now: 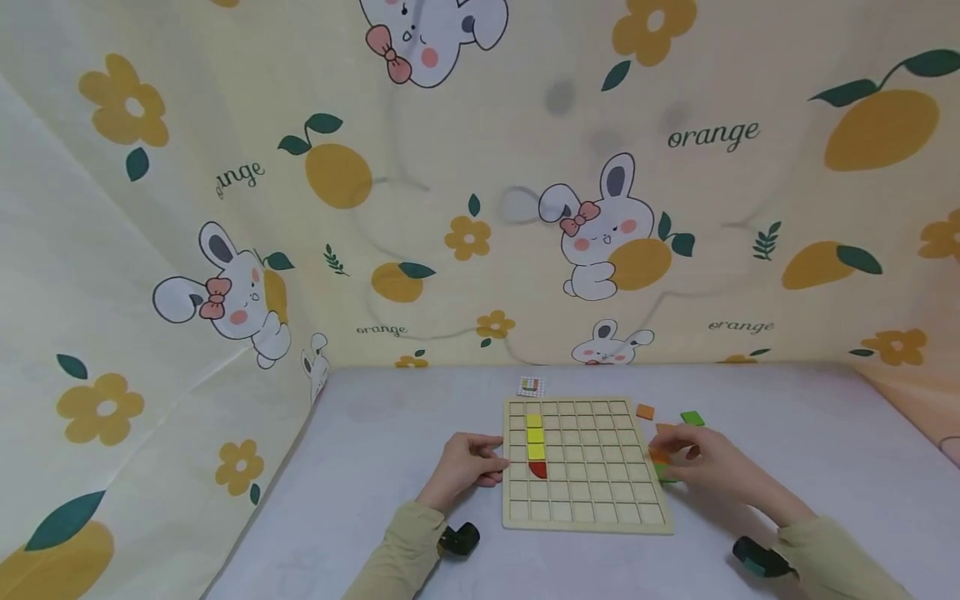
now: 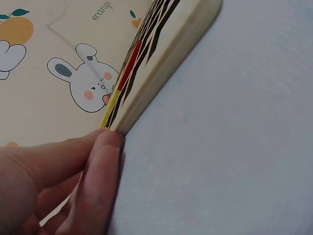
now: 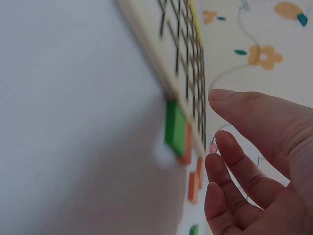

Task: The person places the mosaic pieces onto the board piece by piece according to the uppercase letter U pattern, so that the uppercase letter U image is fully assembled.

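Observation:
A wooden grid board [image 1: 592, 483] lies on the table. In one of its left columns sit several yellow square tiles [image 1: 535, 435], with a red quarter-round tile [image 1: 537, 470] below them. My left hand [image 1: 467, 467] pinches the board's left edge between thumb and fingers, seen close in the left wrist view. Past the board's right edge, my right hand [image 1: 708, 462] hovers by a green tile [image 1: 665, 474] and an orange tile [image 1: 659, 456]. The right wrist view has its thumb and fingers [image 3: 234, 152] spread apart and holding nothing, with the green tile [image 3: 175, 128] beside the board.
Farther back on the right lie another orange tile [image 1: 645, 412] and a green tile [image 1: 692, 418]. A small pattern card [image 1: 531, 387] rests behind the board. Printed cloth [image 1: 480, 167] hangs behind the table and along its left side.

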`<action>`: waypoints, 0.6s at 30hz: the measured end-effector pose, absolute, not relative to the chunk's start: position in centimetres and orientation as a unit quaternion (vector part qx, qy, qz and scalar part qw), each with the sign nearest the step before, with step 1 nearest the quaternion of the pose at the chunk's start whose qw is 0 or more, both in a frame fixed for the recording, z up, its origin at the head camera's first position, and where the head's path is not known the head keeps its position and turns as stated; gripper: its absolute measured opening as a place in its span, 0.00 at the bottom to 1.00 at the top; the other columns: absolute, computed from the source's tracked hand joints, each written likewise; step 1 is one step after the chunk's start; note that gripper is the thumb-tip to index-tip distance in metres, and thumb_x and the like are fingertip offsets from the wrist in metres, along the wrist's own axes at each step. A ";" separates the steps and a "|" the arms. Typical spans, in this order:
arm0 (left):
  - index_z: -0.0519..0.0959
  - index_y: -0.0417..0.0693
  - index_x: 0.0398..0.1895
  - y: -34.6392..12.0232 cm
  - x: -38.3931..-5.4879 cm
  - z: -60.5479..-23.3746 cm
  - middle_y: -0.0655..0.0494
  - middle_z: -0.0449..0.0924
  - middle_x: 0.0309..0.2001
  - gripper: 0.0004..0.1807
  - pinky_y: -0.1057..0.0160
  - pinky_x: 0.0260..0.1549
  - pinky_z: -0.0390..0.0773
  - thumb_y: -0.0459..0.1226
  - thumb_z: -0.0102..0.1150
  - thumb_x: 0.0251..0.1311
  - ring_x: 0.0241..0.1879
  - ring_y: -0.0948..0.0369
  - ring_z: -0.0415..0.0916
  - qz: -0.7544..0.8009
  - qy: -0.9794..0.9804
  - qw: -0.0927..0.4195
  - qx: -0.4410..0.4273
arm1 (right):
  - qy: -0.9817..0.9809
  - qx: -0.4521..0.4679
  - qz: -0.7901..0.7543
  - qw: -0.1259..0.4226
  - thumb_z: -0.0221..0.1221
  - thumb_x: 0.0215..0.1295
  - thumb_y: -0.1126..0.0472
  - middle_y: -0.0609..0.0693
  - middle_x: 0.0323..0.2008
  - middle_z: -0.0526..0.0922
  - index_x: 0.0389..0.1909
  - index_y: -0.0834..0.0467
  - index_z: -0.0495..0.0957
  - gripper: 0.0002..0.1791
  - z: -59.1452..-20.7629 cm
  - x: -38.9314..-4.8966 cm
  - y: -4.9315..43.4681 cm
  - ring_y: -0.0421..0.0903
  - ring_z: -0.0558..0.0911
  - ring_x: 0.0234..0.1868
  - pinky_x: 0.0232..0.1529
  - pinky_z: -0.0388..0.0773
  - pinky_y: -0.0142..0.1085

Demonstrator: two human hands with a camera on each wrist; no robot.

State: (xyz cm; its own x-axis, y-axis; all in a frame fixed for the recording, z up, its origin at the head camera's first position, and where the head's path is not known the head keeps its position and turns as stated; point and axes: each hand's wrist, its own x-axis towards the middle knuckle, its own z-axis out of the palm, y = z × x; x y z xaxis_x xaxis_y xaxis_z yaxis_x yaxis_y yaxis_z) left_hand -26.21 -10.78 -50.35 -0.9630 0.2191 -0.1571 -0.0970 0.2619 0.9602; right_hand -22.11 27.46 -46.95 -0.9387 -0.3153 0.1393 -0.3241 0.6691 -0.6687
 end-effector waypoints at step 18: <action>0.79 0.38 0.54 -10.8 -26.1 -50.2 0.48 0.79 0.30 0.25 0.63 0.23 0.84 0.28 0.70 0.49 0.21 0.61 0.80 0.611 0.780 0.128 0.045 | -0.929 0.152 0.338 -0.020 0.73 0.48 0.59 0.43 0.44 0.81 0.46 0.55 0.80 0.22 -48.8 -21.8 28.9 0.42 0.75 0.44 0.41 0.77 0.30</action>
